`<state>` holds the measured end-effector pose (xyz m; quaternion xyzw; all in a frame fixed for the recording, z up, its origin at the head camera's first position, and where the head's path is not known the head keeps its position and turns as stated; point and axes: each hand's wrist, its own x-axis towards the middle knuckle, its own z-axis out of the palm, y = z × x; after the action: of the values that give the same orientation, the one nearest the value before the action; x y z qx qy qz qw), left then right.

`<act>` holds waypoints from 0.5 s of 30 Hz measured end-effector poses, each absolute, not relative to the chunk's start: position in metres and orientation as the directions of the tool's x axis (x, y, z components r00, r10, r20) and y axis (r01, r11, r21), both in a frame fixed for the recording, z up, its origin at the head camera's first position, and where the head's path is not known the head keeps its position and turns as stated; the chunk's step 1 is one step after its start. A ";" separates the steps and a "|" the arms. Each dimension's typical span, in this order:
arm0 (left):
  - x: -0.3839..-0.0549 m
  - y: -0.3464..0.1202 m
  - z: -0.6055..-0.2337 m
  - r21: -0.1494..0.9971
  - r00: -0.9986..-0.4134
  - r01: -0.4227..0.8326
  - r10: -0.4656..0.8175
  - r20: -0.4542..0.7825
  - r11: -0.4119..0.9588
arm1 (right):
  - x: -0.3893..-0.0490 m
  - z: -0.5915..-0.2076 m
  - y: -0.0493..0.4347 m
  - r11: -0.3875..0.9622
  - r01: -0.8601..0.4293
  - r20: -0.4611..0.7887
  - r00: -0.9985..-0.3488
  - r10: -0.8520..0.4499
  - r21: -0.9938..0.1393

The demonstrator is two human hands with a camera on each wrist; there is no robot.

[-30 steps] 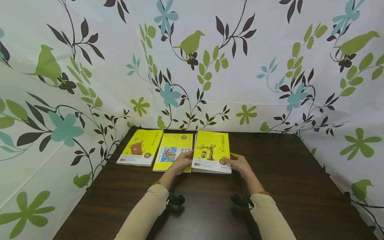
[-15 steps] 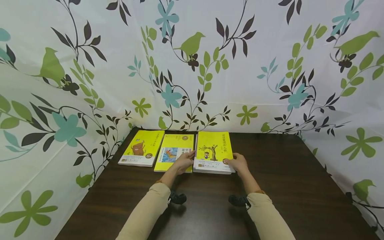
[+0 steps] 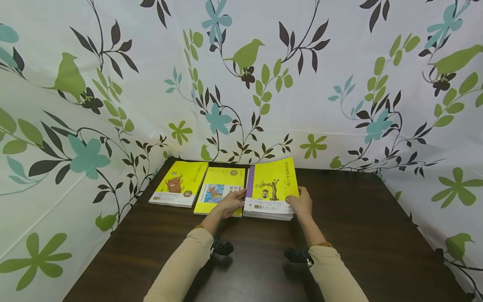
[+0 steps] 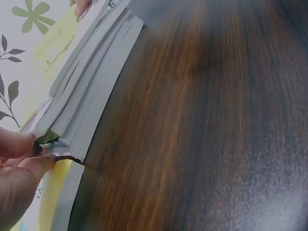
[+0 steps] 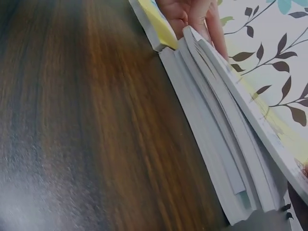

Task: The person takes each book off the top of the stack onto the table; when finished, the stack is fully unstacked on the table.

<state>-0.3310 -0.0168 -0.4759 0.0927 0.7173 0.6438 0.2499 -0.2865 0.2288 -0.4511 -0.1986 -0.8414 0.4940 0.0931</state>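
Note:
A yellow picture-covered book (image 3: 268, 184) with a tree and a swing lies on top of a stack of several books; its purple spine faces left. My right hand (image 3: 303, 204) grips its lower right edge, thumb over the cover. That side is lifted, and a wedge-shaped gap shows beneath it in the right wrist view. My left hand (image 3: 229, 204) reaches across the middle book (image 3: 220, 175), its fingertips right at the stack's spine side. The page edges (image 4: 103, 72) of the stacked books are slightly uneven in the left wrist view.
A third yellow book (image 3: 185, 176) with a brown cartoon figure lies at the left. The dark wooden table (image 3: 362, 226) extends in front and to the right. A patterned curtain (image 3: 339, 63) hangs behind and at the sides. Cables (image 3: 458, 265) show at the right edge.
The top book's right side has risen, tilting its cover leftward and bringing the purple spine into view. My right hand has lifted with it; my left hand stays at the spine side.

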 end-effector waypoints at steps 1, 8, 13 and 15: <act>-0.331 -0.016 -0.476 0.970 -0.859 -0.186 0.452 -0.239 0.159 | -0.286 -0.450 0.231 0.424 0.242 -0.045 -0.904 0.424 -0.873; -0.332 -0.011 -0.473 0.966 -0.895 -0.137 0.390 -0.216 0.219 | -0.286 -0.445 0.239 0.333 0.229 -0.078 -0.909 0.410 -0.915; -0.333 -0.009 -0.473 0.958 -0.912 -0.160 0.336 -0.236 0.239 | -0.285 -0.441 0.244 0.222 0.226 -0.118 -0.902 0.415 -0.948; -0.332 -0.009 -0.473 0.955 -0.915 -0.169 0.321 -0.243 0.242 | -0.284 -0.441 0.246 0.194 0.227 -0.131 -0.902 0.411 -0.954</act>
<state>-0.3320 -0.0092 -0.4733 0.0498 0.7623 0.6137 0.1996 -0.2840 0.2458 -0.4413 -0.2075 -0.7688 0.6000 0.0769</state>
